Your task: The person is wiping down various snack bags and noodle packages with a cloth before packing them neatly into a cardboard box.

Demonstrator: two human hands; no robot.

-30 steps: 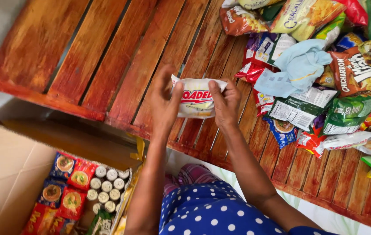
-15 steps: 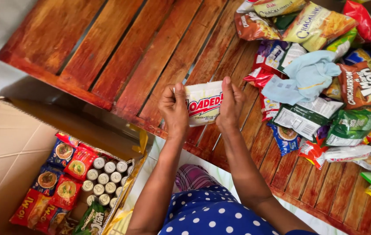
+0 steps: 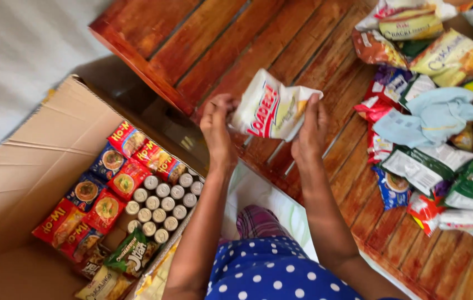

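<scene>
1. head view: i see my left hand point(image 3: 218, 126) and right hand point(image 3: 311, 129) both closed on a white snack packet point(image 3: 270, 108), one at each end, held above the near edge of the red wooden table point(image 3: 203, 44).
2. same view: a cardboard box point(image 3: 36, 166) below left holds noodle packs point(image 3: 100, 194) and small cans point(image 3: 159, 208).
3. same view: a heap of snack bags point(image 3: 442, 139) and a light blue cloth point(image 3: 433, 114) lie on the table at right.

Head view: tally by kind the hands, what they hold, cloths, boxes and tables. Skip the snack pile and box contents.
Hands: 2, left hand and right hand
White snack packet, held in both: 1
Light-blue cloth: 1
Cardboard box: 1
Wooden slatted table: 1
Total: 6
</scene>
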